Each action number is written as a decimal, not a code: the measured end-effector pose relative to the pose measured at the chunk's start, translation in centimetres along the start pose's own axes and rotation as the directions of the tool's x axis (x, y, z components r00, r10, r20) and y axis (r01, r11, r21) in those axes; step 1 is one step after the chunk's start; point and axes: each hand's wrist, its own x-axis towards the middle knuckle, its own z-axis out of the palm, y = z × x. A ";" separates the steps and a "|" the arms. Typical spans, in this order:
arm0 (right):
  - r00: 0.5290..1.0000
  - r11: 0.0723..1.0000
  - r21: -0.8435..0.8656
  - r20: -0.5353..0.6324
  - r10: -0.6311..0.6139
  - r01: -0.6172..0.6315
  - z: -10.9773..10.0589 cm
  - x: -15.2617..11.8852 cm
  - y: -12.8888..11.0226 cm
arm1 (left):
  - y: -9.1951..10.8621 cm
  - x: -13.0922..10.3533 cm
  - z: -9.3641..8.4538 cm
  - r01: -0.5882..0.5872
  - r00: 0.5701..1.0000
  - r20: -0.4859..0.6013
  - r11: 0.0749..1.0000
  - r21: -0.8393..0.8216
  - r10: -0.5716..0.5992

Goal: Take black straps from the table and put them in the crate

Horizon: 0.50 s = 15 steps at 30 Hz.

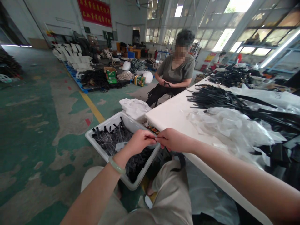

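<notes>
My left hand (pixel 138 142) and my right hand (pixel 173 140) meet over the near rim of a white bin (pixel 93 131) full of short black strips (pixel 112 140). Both hands have their fingers pinched together around a small dark piece between them; it is too small to identify. A pale green bangle (pixel 116 166) sits on my left wrist. A black strap (pixel 180 161) hangs below my right hand over my knee.
A white table (pixel 171 114) on the right carries a heap of long black strips (pixel 225 98) and crumpled clear plastic bags (pixel 234 128). A co-worker (pixel 174 73) sits at its far end handling a dark piece. Pallets of goods (pixel 93 76) lie on the green floor behind.
</notes>
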 end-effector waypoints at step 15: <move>0.979 0.994 -0.026 -0.173 -0.107 0.104 1.0 0.5 0.9 | 0.5 0.4 0.9 -0.156 0.975 -0.124 0.967 0.202 0.184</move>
